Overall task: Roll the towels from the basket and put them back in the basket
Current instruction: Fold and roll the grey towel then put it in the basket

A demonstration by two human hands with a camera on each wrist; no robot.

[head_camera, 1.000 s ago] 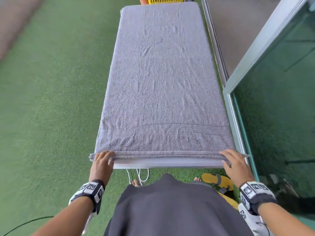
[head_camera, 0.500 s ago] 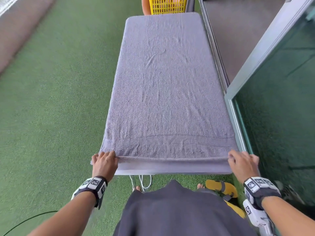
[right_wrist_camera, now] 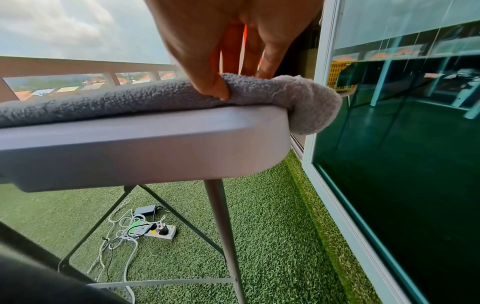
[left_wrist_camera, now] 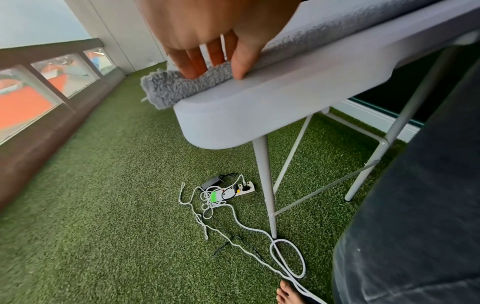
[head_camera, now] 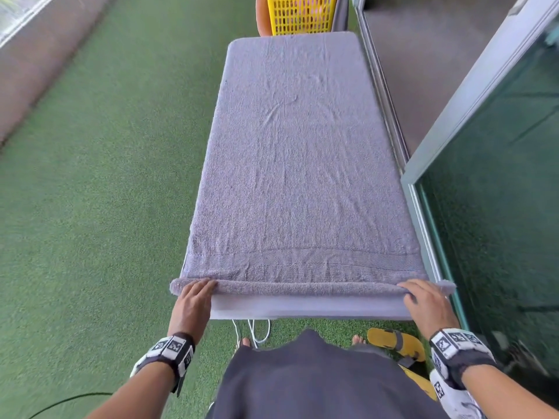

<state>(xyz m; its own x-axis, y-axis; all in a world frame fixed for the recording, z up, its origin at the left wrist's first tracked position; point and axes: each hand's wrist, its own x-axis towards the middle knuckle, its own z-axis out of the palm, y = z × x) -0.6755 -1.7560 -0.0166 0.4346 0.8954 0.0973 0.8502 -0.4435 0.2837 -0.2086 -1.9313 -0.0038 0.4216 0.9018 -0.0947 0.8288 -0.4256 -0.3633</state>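
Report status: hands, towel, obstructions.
Both hands, left hand and right hand, on the grey towel's rolled near edge. Towel flat on table. Nothing blocking the roll; yellow basket beyond far end.

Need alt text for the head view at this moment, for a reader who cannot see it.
Both hands, left hand and right hand, press on the rolled near edge of a grey towel spread along a narrow white table. A yellow basket stands beyond the far end, on green turf.
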